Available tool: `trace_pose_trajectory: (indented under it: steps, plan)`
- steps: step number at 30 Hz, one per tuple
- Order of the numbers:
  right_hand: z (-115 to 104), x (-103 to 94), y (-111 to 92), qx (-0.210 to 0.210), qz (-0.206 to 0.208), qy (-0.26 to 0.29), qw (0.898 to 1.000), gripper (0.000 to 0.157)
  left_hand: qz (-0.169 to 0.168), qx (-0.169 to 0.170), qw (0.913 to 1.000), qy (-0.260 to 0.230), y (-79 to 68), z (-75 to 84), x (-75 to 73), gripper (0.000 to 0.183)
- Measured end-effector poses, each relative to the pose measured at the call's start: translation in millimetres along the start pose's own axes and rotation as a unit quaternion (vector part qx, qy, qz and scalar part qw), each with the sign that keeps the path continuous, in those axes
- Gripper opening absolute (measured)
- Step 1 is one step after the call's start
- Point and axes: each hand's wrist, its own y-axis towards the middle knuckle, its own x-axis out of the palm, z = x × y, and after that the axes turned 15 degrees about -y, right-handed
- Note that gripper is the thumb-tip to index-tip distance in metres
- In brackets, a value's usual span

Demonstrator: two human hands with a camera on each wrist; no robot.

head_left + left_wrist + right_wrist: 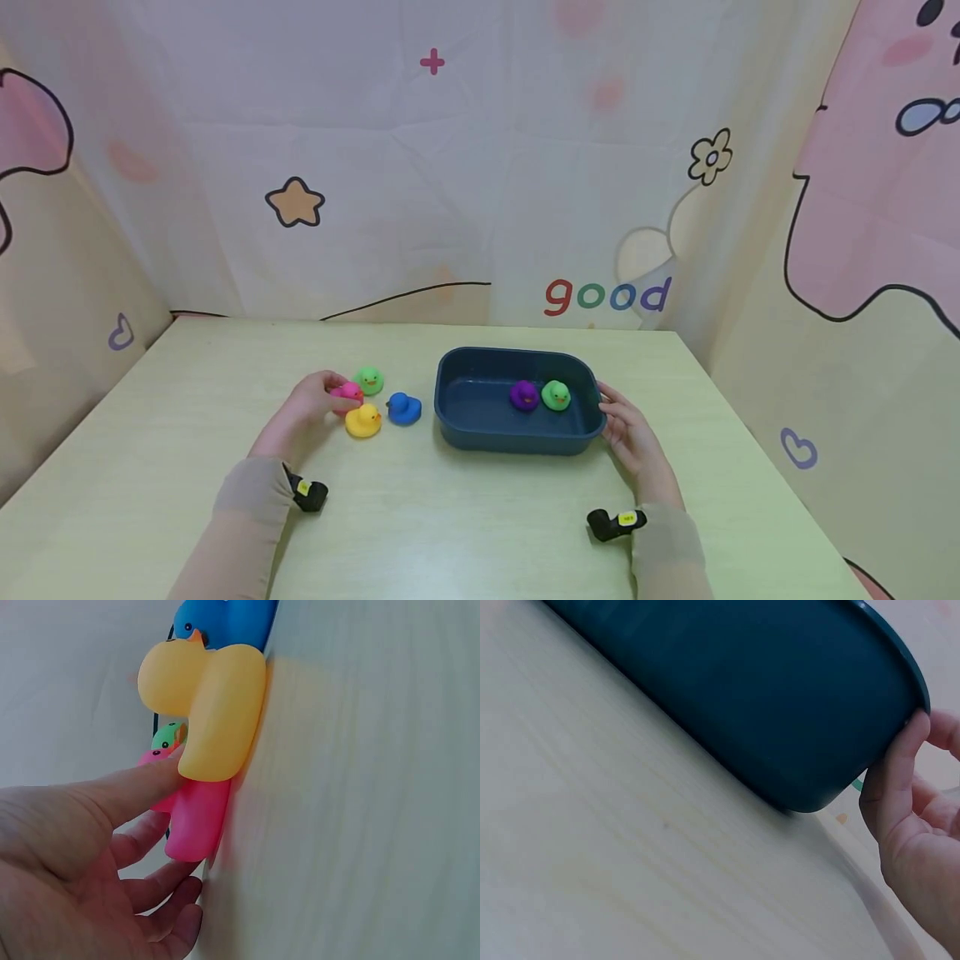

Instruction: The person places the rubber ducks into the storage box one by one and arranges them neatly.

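My left hand pinches a pink rubber duck between thumb and fingers, low at the tabletop. Close around it stand a yellow duck, a green duck and a blue duck. In the left wrist view the yellow duck hides part of the pink one. To the right is a dark blue rectangular tub, holding a purple duck and another green duck. At the tub's right end, my right hand touches the rim and outer wall with extended fingers.
Everything stands on a pale wooden table. Printed cloth hangs along its back and both sides. Each wrist carries a small black camera, one on the left and one on the right.
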Motion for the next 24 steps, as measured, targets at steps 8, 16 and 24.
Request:
trace_pose_trajectory:
  steps: [8, 16, 24]
  plan:
    - [-1.4, 2.1, -0.1, 0.011, 0.009, 0.0, 1.0, 0.037, -0.018, -0.022, 0.9959, -0.086, -7.0, 4.8, -6.6, 0.052]
    - [-1.6, 2.8, 0.0, 0.018, 0.022, -0.014, 0.999, 0.034, -0.04, 0.008, 0.9992, 0.001, -14.3, 7.4, -18.6, 0.049]
    - [-0.7, 2.3, 0.4, 0.002, 0.008, -0.013, 1.0, 0.037, -0.04, 0.012, 0.9986, 0.031, -14.3, 8.1, -21.7, 0.05]
